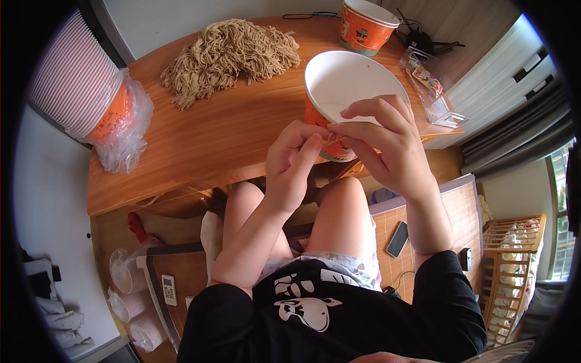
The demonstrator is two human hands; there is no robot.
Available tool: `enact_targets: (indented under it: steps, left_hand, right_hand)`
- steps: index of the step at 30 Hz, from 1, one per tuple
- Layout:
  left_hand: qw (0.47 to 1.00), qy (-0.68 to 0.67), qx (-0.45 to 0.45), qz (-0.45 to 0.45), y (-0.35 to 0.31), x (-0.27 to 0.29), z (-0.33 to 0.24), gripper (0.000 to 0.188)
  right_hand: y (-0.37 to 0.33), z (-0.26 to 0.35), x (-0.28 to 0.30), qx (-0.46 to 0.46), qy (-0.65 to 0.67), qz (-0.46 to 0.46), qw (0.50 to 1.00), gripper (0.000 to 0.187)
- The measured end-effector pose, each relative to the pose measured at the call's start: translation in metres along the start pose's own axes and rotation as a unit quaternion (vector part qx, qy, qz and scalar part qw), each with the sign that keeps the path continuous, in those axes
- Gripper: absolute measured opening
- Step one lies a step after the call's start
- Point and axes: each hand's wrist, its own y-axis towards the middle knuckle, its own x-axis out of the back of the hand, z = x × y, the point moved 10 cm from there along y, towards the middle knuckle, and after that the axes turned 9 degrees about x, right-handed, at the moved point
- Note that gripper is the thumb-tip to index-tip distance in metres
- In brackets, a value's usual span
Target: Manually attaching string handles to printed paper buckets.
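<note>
1. Head view: L hand (290, 166) & R hand (392, 142) together at fingertips; L pinches thin pale strand (331, 139); can't tell R's grip.
2. Strand's btwn hands, too small to read long axis.
3. Orange tub (345, 72) just beyond, R hand overlapping its rim.
4. Tan cord pile (233, 57) up-left on table (224, 133), L hand nearer; pile's axis approx. sideways.

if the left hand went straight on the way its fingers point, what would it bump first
Most likely the right hand, its fingertips just ahead of the left hand's. The orange-and-white tub seems to lie behind them, though depth is hard to judge here.
</note>
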Motion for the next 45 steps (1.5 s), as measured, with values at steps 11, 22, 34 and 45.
enact_targets:
  steps: [11,22,34,45]
  left_hand:
    - [0.997,0.067,-0.022,-0.030,-0.002,0.002,0.002,0.011]
    - [0.964,0.216,-0.102,-0.114,-0.008,0.003,-0.013,0.013]
    - [0.959,0.204,-0.084,-0.176,-0.011,0.003,-0.010,0.013]
    - [0.980,0.130,-0.057,-0.142,-0.007,0.001,0.007,0.010]
  right_hand:
    - [0.002,-0.001,0.000,-0.046,0.028,0.031,0.998,0.022]
    - [-0.005,-0.008,-0.001,-0.110,0.051,0.000,0.993,0.015]
    - [-0.008,-0.003,0.003,-0.080,0.017,-0.041,0.996,0.020]
    - [-0.014,-0.007,0.007,-0.076,0.005,-0.065,0.995,0.022]
